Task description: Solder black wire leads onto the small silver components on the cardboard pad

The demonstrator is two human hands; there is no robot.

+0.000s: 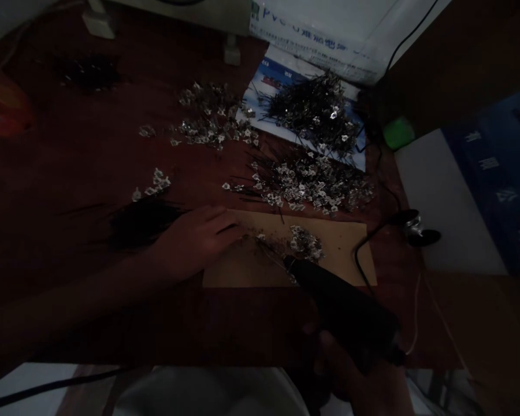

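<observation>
My right hand (355, 370), at the lower right, is wrapped round the handle of a black soldering gun (342, 294). The gun's thin metal prongs point up and left over a tan board (242, 271). My left hand (199, 240) reaches in from the left, fingers drawn together at the board's left part. What they pinch, if anything, is too dark to make out. Just off those fingertips, close to the prongs' end, lies a small silvery piece (260, 237). A little heap of silvery metal parts (305, 242) sits on the board beyond the gun's nose.
Behind the board spreads a pile of silvery parts with dark leads (303, 182). Another such pile (316, 110) covers a blue-white sheet (253, 95). Loose metal pieces (216, 121) lie farther left. Dark thin strands (143, 222) are beside my left wrist. A black cord (359, 263) crosses the board's right end.
</observation>
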